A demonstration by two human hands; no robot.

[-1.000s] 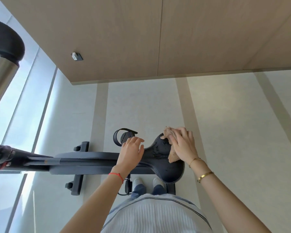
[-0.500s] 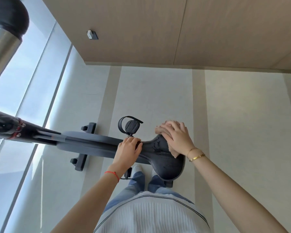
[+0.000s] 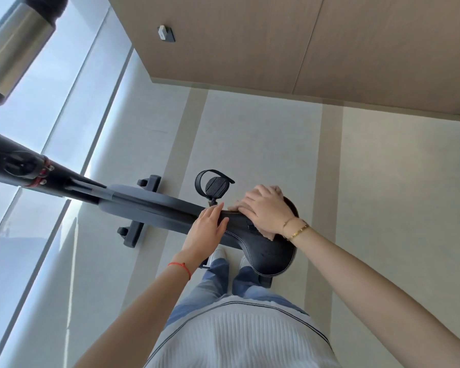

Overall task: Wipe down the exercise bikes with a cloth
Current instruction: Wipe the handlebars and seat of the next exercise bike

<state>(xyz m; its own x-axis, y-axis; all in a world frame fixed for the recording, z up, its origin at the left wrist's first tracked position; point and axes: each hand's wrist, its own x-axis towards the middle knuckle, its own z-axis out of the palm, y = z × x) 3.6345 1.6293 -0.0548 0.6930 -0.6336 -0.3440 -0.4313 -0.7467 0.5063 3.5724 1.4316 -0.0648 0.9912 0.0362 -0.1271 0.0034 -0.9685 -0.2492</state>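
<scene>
Right hand: you press the cloth flat on the saddle, fingers straight.
Left hand: rests flat on the saddle's nose.
Saddle's long way: nose by your left hand, unwiped wide end toward you.

No readable text anywhere tbh. The bike saddle has no logo or brand I can make out, just pale stitching along its edge. The black frame shows no lettering or numbers either. There's a small white device on the wood wall panel, but it's too tiny and blurry to tell if anything's printed on it. The pedal has ridges only, no markings.
</scene>
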